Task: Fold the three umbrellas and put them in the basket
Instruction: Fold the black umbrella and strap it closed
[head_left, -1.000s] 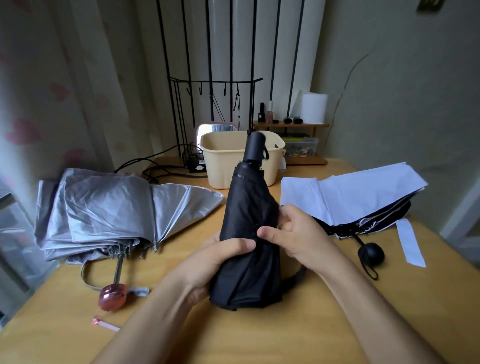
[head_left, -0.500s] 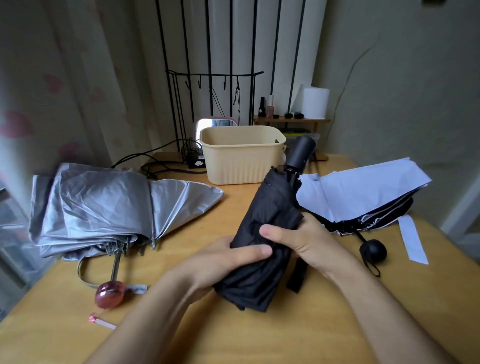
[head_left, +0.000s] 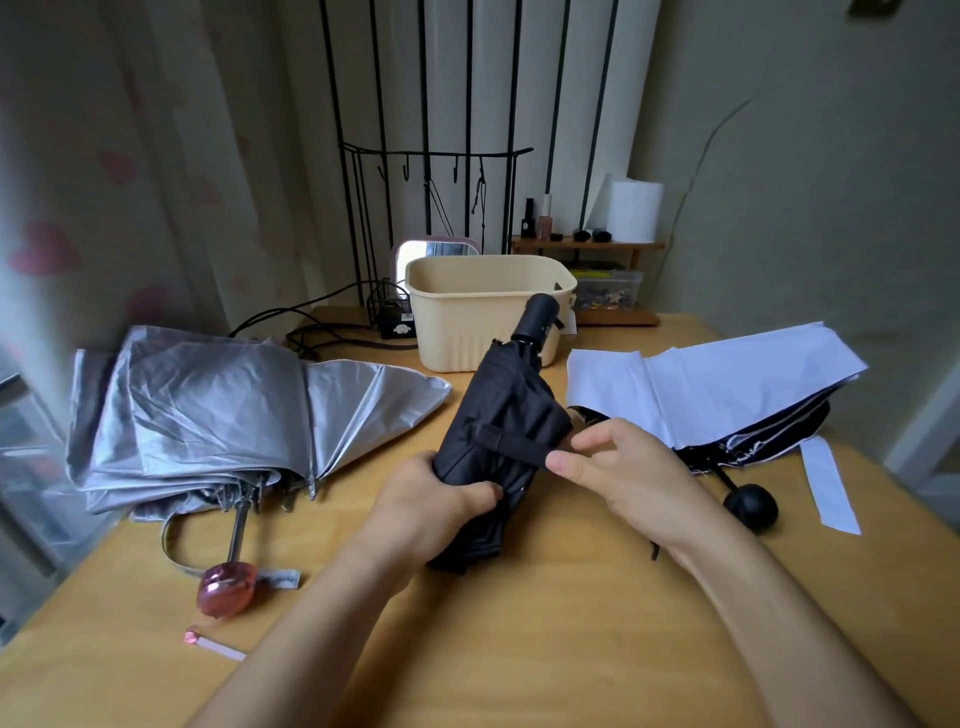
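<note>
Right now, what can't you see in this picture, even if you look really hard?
All in the head view:
- The bottom of the basket: hidden by its own front wall.
- The end of the strap and any fastener: covered by the right hand pinching it.
- The underside of the black umbrella: behind its own fabric and the left hand gripping it.
- What is inside the clear box: too small and blurred.

The strap (head_left: 511, 447) no longer hangs under the umbrella (head_left: 498, 395); the right hand (head_left: 628, 478) now pinches it, drawn across the folds at frame centre; the left hand (head_left: 436, 499) grips lower down; the handle (head_left: 540, 317) is back over the basket (head_left: 467, 332).
</note>
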